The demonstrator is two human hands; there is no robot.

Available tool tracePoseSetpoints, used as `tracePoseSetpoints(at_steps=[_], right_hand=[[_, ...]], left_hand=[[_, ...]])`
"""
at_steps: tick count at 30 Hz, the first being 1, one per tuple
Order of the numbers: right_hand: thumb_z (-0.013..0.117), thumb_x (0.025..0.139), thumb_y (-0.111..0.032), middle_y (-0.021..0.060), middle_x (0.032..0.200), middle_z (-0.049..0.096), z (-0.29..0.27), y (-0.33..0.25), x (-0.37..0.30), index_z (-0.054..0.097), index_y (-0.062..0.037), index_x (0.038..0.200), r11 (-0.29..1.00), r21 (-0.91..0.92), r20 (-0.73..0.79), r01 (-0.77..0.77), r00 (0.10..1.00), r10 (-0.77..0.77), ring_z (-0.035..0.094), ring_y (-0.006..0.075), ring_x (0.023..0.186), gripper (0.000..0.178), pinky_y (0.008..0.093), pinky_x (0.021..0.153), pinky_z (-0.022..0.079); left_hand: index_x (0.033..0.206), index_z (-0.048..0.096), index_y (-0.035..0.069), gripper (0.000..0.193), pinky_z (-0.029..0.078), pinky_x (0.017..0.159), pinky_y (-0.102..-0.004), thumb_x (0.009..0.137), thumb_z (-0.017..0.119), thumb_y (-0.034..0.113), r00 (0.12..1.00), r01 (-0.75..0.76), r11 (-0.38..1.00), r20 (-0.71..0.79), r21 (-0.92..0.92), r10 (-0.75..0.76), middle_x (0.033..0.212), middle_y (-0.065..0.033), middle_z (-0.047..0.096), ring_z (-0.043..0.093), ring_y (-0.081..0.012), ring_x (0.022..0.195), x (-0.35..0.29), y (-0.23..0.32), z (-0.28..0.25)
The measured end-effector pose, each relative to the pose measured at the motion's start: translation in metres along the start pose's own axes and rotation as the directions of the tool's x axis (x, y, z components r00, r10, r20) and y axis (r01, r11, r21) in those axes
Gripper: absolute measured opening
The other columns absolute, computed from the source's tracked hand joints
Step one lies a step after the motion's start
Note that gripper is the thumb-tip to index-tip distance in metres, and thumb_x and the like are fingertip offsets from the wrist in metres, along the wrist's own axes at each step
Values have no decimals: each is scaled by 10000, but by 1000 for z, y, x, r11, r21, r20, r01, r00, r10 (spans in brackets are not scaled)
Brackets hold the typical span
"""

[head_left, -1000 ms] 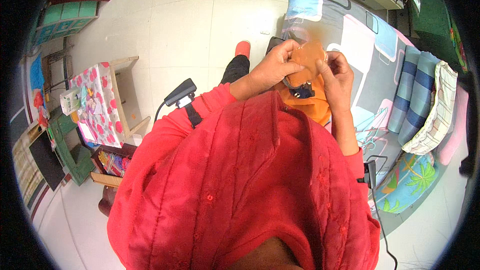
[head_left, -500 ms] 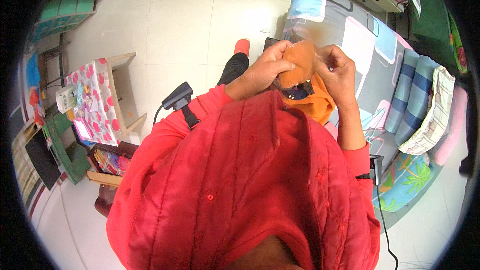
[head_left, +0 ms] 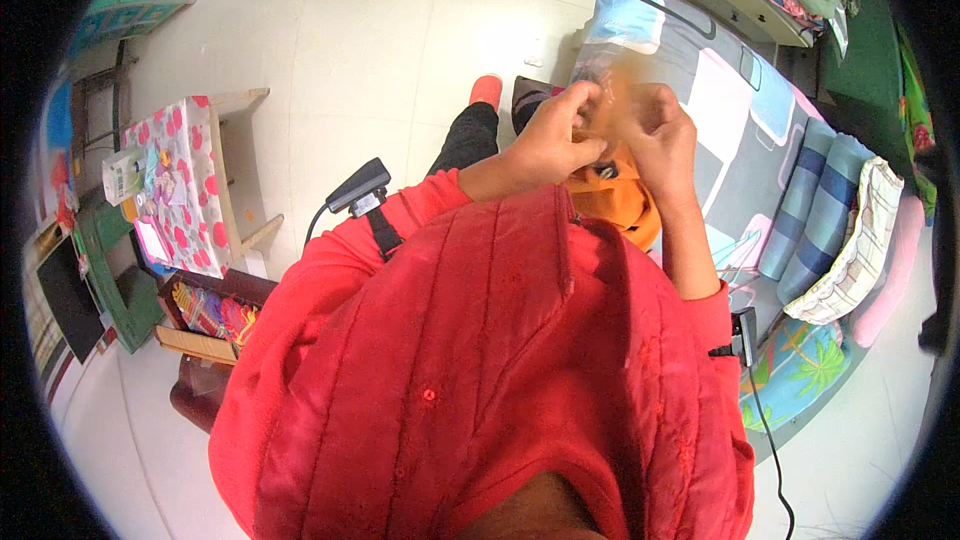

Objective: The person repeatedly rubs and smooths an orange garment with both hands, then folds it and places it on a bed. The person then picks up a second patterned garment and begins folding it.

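An orange piece of cloth (head_left: 612, 118) is stretched up between my two hands, above the edge of the bed; part of it is blurred. My left hand (head_left: 555, 140) is closed on its left side with thumb and fingers bent. My right hand (head_left: 665, 145) is closed at its right side, fingertips curled in; what they pinch is hidden. More orange cloth (head_left: 612, 210) lies bunched below the hands in my lap, with a small dark patch near its top.
A bed (head_left: 730, 130) with a grey patterned sheet stands to the right, bearing rolled blue bedding (head_left: 825, 215). On the left are a small table (head_left: 190, 190) with a dotted cover and an open drawer (head_left: 215, 315) of colourful items. A cable (head_left: 768, 430) hangs at my right arm.
The orange piece held flat and facing up is now mostly hidden between the hands. My left hand has turned, its fingertips curling toward the right hand. The view has shifted slightly.
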State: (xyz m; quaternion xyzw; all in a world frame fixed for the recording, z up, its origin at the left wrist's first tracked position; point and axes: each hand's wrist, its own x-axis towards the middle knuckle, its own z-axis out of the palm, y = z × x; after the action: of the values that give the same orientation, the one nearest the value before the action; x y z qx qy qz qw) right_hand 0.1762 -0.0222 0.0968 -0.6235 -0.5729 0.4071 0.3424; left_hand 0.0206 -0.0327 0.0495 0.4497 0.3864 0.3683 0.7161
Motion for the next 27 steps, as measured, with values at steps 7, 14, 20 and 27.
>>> tracePoseSetpoints(at_steps=[7, 14, 20, 27], right_hand=[[613, 813, -37, -2, 736, 586, -9, 24, 10, 591, 3, 880, 880, 430, 199, -200, 972, 124, 523, 60, 615, 82, 209, 549, 418], [627, 777, -4, 25, 805, 594, 0, 5, 11, 596, -9, 923, 971, 218, 182, -97, 982, 57, 564, 111, 679, 150, 236, 651, 463], [631, 697, 27, 103, 821, 583, -3, -11, 14, 619, -29, 921, 891, -211, 212, 403, 908, -360, 599, 209, 683, 232, 300, 649, 497], [640, 744, -16, 47, 761, 625, -18, -4, 32, 622, -20, 926, 945, 154, 56, -288, 958, 283, 574, 120, 637, 183, 247, 617, 486]], left_hand=[[1243, 420, 13, 380, 471, 802, -260, 894, 560, 66, 988, -135, 965, -106, -226, 113, 1062, -78, 544, 558, -128, 929, 8, -11, -14], [1024, 520, -6, 175, 449, 737, -259, 901, 545, 116, 995, 44, 986, -80, -159, -57, 898, -42, 552, 504, -105, 851, 13, -13, -22], [991, 503, 5, 133, 432, 749, -240, 913, 526, 111, 987, -118, 991, -104, 71, 125, 875, -12, 521, 468, -72, 846, 11, -3, -16], [986, 492, 12, 98, 419, 769, -221, 930, 497, 92, 999, -43, 996, 27, -80, 45, 923, 5, 502, 444, -52, 880, 7, 1, -16]])
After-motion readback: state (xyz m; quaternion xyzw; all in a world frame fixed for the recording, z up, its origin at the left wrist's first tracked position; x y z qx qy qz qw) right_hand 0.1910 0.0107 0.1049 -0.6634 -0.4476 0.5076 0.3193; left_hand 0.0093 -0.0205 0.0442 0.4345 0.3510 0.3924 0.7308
